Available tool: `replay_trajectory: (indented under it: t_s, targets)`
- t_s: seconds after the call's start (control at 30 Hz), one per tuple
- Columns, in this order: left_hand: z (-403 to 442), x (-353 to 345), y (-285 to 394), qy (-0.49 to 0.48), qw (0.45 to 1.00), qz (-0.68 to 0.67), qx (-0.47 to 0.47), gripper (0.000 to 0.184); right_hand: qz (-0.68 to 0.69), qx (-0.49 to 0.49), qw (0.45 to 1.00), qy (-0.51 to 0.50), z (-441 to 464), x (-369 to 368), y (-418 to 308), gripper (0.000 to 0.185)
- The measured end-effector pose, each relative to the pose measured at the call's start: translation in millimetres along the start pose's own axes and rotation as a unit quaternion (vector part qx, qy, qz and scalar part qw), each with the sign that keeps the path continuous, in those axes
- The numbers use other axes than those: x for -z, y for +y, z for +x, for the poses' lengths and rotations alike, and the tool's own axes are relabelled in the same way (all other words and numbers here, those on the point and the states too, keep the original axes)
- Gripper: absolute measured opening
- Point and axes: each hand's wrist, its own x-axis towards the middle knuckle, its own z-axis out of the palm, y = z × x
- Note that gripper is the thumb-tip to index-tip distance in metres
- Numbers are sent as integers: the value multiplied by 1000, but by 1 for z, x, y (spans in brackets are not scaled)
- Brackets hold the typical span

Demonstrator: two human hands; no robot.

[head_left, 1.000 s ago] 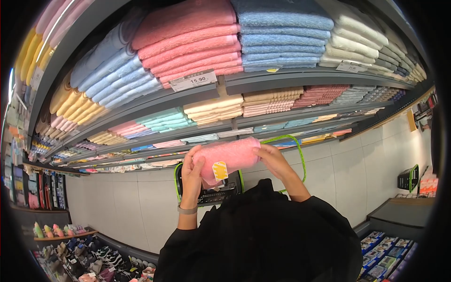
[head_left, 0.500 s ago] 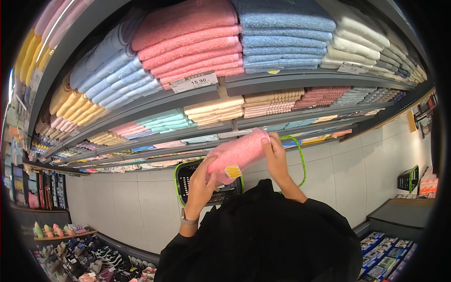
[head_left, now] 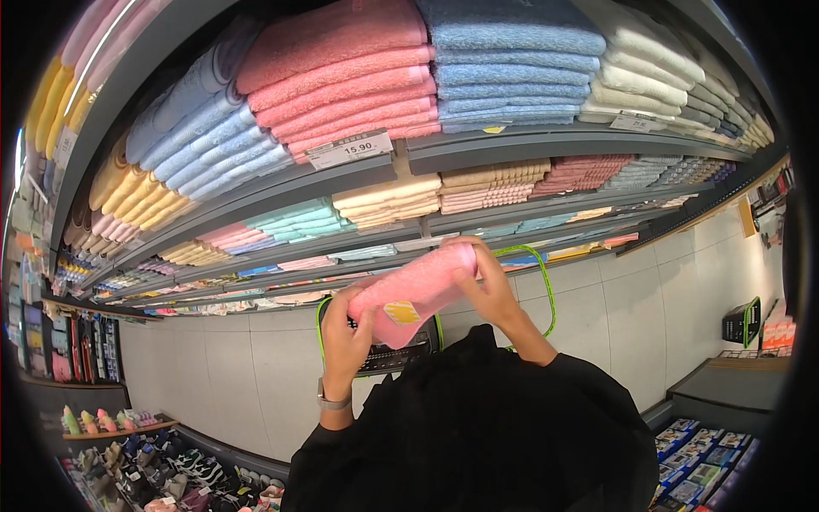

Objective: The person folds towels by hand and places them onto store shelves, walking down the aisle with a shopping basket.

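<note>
A folded pink towel (head_left: 422, 286) with a yellow-and-white label (head_left: 402, 313) is stretched between my two hands in front of the shelves. My left hand (head_left: 345, 333) grips its left end, thumb on the near side. At the other end, my right hand (head_left: 488, 282) is closed round the towel's upper right edge, its fingertips partly hidden behind the cloth. Below the towel, a black shopping basket (head_left: 392, 362) with green trim stands on the floor, partly covered by the towel and my left hand.
Shelves hold stacked towels, among them coral ones (head_left: 341, 60) and blue ones (head_left: 516, 68). A price tag (head_left: 350, 150) reads 15.90. Behind me are a shoe display (head_left: 179, 465) and a rack of packets (head_left: 695, 461). Another black basket (head_left: 740, 324) stands at the right.
Both hands have moved left with the pink towel, the left hand further. The towel has turned slightly, and its label now sits further left. The shelves look almost the same.
</note>
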Motion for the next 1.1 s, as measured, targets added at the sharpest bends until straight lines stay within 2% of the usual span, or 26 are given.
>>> replay_trajectory:
  t_s: [0.03, 0.17, 0.27, 0.3, 0.37, 0.4, 0.47, 0.57, 0.67, 0.77, 0.87, 1.0, 1.1]
  targets:
    - [2, 3, 0, 7, 1000, -13, 7, 23, -18, -6, 1000, -5, -1, -3, -2, 25]
    - [12, 15, -4, 14, 996, 51, -71, 22, -54, -62, 996, -21, 3, -6, -10, 22]
    - [21, 6, -23, 25, 987, -161, 6, 19, -21, -85, 996, 20, 15, -14, -17, 22]
    - [19, 3, -21, 25, 963, -240, 123, 15, -22, -116, 993, 4, 21, -16, -15, 22]
    - [24, -5, -28, 58, 933, -324, 149, 15, -26, -176, 984, -24, 32, -17, -7, 21]
    - [27, -9, -32, 72, 914, -365, 162, 15, 22, -190, 981, -44, 33, -16, 1, 21]
    - [32, -9, -36, 92, 905, -366, 195, 17, 119, -214, 966, -86, 35, -18, 16, 22]
    - [36, -10, -35, 108, 890, -383, 221, 19, 98, -147, 980, -96, 29, -24, 5, 26]
    - [36, -9, -34, 83, 892, -386, 221, 20, 128, -191, 964, -133, 26, -23, 25, 32]
    - [34, -13, -25, 65, 905, -363, 213, 20, 211, -304, 926, -77, 28, -22, 26, 32]
    - [32, -13, -9, 24, 922, -344, 177, 19, 319, -356, 878, -9, 28, -20, 49, 32]
    - [35, -13, -4, -30, 929, -345, 129, 26, 424, -374, 825, -6, 29, -12, 60, 36]
    - [36, -7, -3, -74, 907, -380, 163, 33, 449, -380, 809, 18, 29, -8, 60, 35]
